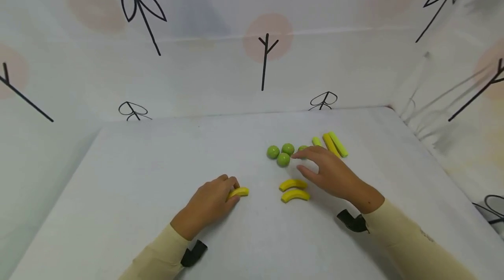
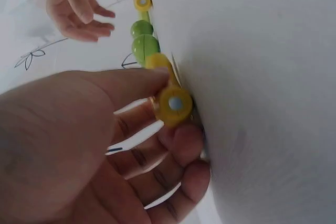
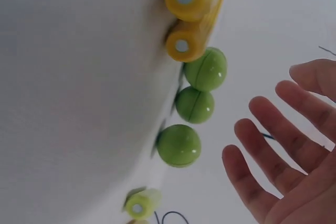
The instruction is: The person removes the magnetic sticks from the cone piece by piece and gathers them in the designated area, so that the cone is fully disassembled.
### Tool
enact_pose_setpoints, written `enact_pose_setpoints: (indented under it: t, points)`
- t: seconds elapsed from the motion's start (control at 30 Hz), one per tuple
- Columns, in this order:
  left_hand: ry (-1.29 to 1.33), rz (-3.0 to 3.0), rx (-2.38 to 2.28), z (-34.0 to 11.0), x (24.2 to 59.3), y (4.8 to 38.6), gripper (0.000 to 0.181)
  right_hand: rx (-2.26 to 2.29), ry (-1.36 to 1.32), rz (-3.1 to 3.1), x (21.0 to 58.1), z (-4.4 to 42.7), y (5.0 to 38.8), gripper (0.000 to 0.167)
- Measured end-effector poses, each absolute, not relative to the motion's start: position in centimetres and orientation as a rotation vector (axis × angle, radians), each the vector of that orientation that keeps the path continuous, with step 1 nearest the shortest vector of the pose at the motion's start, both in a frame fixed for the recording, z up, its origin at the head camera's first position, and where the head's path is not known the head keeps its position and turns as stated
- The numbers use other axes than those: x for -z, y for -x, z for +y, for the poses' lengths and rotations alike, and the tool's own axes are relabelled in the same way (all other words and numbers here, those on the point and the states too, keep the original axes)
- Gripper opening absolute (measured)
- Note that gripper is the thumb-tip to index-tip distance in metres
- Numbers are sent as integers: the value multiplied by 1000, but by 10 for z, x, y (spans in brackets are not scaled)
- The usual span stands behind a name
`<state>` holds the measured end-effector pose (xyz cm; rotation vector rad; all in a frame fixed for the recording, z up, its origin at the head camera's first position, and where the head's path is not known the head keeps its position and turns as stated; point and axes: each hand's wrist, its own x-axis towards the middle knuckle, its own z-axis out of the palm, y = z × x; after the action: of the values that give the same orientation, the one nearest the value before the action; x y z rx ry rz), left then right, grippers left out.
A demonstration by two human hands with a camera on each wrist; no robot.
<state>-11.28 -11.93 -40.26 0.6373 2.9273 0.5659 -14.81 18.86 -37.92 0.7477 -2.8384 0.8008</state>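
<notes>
My left hand (image 1: 212, 201) pinches a small yellow toy banana (image 1: 243, 191) between thumb and fingers, low over the white table. In the left wrist view the toy banana (image 2: 176, 107) shows a round end with a pale grey dot. My right hand (image 1: 330, 174) hovers, fingers spread and holding nothing, just right of several glossy green balls (image 1: 283, 159). One ball is partly covered by its fingertips in the head view. Two more toy bananas (image 1: 295, 195) lie side by side below the balls, curved the same way.
Behind the right hand lie yellow and light green sticks (image 1: 338, 144), partly hidden by it. The white tabletop (image 1: 157, 153) meets a pale cloth wall (image 1: 204, 74) with black line drawings at the back. Another cloth wall (image 1: 464, 140) stands on the right.
</notes>
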Motion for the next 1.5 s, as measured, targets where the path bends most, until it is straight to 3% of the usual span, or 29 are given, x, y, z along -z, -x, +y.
enact_pose_setpoints:
  t: [0.2,0.5,0.83,1.23,1.5]
  points:
    - [-711,2892,-583,-103,405,108,18,-794,-737,-2923,385,192,139,26]
    - [-1023,2945,-329,-61,396,96,21,-814,-759,-2971,393,196,139,22]
    - [-1077,3011,-164,-25,397,95,19,-832,-783,-2950,399,196,147,21]
    - [-1090,3052,-154,-17,403,92,17,-837,-801,-2909,400,189,150,19]
    - [-1010,3110,-225,-39,389,96,31,-757,-705,-2864,396,186,145,26]
